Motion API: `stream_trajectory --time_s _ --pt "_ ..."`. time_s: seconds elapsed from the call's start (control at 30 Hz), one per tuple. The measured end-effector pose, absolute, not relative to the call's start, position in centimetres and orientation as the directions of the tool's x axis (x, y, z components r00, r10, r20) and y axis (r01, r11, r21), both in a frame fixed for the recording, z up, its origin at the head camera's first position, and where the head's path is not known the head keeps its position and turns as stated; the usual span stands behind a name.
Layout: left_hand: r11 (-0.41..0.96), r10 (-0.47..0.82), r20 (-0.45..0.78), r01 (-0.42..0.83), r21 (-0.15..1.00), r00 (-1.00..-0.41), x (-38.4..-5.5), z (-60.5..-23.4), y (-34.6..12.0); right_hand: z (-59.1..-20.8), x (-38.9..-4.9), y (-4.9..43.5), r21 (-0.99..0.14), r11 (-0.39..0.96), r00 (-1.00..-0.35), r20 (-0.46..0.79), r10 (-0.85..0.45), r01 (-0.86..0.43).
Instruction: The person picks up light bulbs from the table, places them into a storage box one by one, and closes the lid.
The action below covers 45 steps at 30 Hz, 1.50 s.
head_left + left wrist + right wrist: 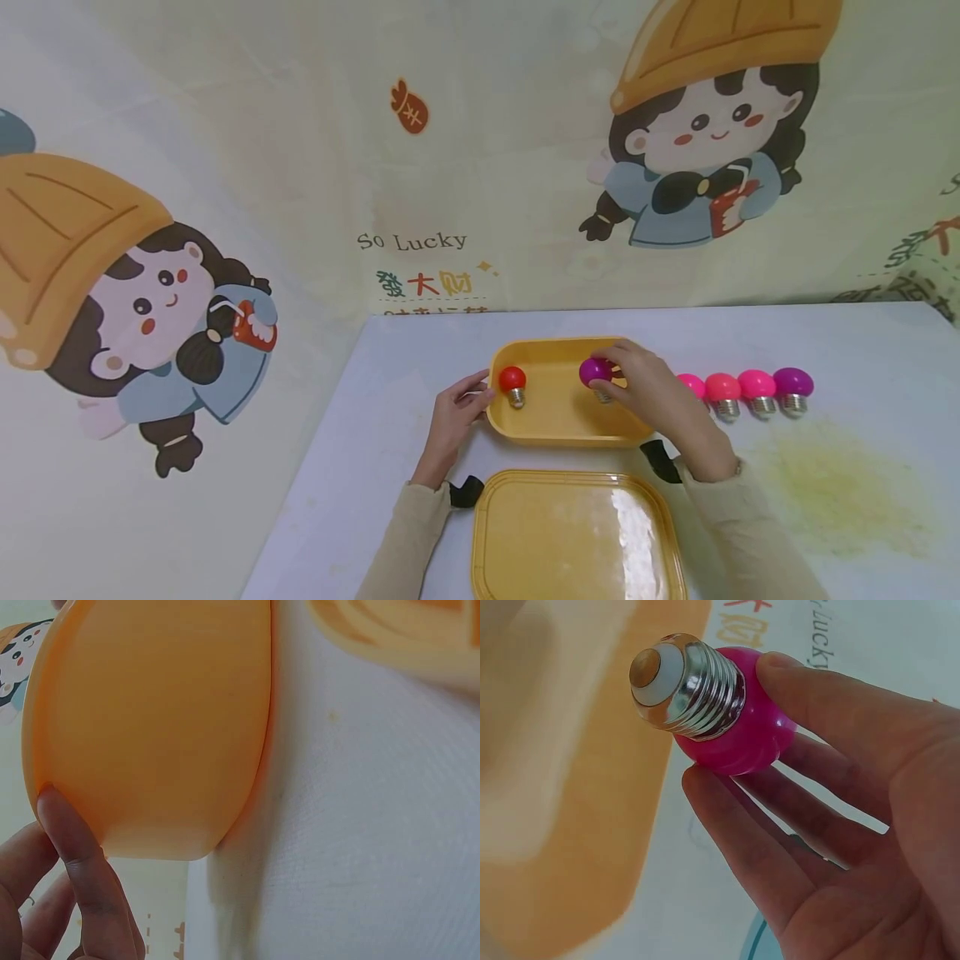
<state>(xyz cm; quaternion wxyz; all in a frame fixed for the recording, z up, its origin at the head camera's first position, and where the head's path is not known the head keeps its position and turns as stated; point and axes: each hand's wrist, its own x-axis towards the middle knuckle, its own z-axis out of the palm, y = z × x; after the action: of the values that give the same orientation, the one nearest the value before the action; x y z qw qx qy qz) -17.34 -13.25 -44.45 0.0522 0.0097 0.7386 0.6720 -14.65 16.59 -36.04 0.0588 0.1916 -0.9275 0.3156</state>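
My right hand pinches a purple light bulb by its round top, over the right part of a yellow plastic box. In the right wrist view the bulb looks magenta, and its silver screw base points away from the palm. A red bulb sits inside the box near the left end. My left hand holds the box's left end; in the left wrist view its fingers touch the outer wall and rim.
Right of the box stands a row of bulbs: a pink one partly behind my right hand, a coral one, another pink one and a purple one. A yellow lid or tray lies in front on the white table.
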Motion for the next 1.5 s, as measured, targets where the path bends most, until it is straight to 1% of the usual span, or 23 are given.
stream_trajectory --time_s 0.4,0.63,0.87,1.0,1.1,1.37,1.5 --pt "0.099 0.086 -0.074 -0.066 0.993 -0.994 -17.4 -44.4 -13.3 -36.2 -15.4 15.0 -0.541 0.727 -0.906 0.239 -0.348 -0.422" --pt "0.106 0.096 -0.060 -0.049 0.993 -0.994 -17.5 -44.5 -13.2 -36.7 -16.0 14.1 -0.527 0.749 -0.915 0.208 -0.345 -0.402" --pt "0.103 0.101 -0.094 -0.084 0.991 -0.990 -17.7 -44.4 -13.0 -36.9 -16.4 13.3 -0.509 0.755 -0.910 0.206 -0.359 -0.413" --pt "0.098 0.099 -0.100 -0.090 0.991 -0.990 -17.8 -44.4 -12.9 -36.9 -16.9 12.7 -0.497 0.769 -0.915 0.180 -0.361 -0.401" --pt "0.101 0.096 -0.097 -0.087 0.991 -0.991 -17.9 -44.5 -12.9 -36.9 -17.2 12.1 -0.508 0.771 -0.921 0.150 -0.361 -0.385" --pt "0.098 0.096 -0.060 -0.051 0.994 -0.994 -17.5 -44.4 -13.0 -36.9 -18.2 10.6 -0.525 0.768 -0.923 0.104 -0.371 -0.368" --pt "0.099 0.085 -0.065 -0.056 0.993 -0.994 -17.5 -44.6 -13.1 -37.2 -18.7 9.8 -0.523 0.778 -0.924 0.051 -0.379 -0.348"
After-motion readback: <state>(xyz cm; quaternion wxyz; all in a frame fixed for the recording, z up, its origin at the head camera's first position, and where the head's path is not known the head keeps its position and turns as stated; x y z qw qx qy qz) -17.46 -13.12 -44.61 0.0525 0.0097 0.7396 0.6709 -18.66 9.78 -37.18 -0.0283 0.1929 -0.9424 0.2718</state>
